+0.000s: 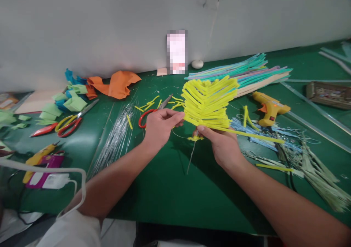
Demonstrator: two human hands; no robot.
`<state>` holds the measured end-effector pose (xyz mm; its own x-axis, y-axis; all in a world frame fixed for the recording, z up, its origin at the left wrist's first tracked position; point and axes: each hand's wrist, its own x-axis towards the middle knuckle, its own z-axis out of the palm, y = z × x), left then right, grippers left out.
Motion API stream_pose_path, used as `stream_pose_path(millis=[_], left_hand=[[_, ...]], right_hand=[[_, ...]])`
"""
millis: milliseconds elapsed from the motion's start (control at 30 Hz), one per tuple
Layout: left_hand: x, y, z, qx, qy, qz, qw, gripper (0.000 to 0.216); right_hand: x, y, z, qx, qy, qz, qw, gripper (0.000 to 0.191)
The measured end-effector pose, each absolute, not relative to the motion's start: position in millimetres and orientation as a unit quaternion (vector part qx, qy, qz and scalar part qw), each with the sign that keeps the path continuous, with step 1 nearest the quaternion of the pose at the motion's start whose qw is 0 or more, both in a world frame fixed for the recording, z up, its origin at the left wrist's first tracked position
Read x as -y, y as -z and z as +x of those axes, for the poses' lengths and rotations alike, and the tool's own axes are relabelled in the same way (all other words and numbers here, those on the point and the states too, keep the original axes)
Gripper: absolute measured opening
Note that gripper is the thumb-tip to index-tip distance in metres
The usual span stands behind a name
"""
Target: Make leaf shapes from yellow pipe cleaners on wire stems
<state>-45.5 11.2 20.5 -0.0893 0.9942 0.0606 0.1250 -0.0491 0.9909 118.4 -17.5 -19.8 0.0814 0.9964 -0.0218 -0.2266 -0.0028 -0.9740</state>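
Observation:
A yellow leaf-shaped piece (208, 101) made of folded yellow pipe-cleaner strips is held above the green table (170, 188). My left hand (160, 125) pinches its lower left edge with closed fingers. My right hand (221, 144) grips its base, where a thin wire stem (192, 155) hangs down. A long yellow strip (255, 135) runs out to the right from that hand.
Red-handled scissors (149, 113) and cut yellow bits lie behind my left hand. A bundle of silver wires (116, 137), more scissors (70, 124), paper scraps (71, 100), a yellow glue gun (268, 108), coloured strips (246, 73) and pale green leaves (318, 173) surround the work.

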Motion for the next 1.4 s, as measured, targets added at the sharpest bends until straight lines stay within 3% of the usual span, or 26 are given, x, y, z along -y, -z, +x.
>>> stream_pose_path(millis=[400, 767, 1033, 1400], left_hand=[[-17, -7, -47, -0.479, -0.547, 0.482, 0.490, 0.019], [-32, 6, -54, -0.455, -0.585, 0.408, 0.533, 0.023], [-32, 12, -54, -0.441, -0.581, 0.406, 0.551, 0.021], [-34, 15, -56, -0.427, -0.572, 0.385, 0.585, 0.024]], right_hand=[[16, 22, 117, 0.413, -0.561, -0.444, 0.565, 0.014], [12, 24, 121, 0.313, -0.541, -0.436, 0.648, 0.022], [13, 19, 120, 0.273, -0.545, -0.453, 0.651, 0.011], [11, 17, 121, 0.254, -0.557, -0.444, 0.654, 0.018]])
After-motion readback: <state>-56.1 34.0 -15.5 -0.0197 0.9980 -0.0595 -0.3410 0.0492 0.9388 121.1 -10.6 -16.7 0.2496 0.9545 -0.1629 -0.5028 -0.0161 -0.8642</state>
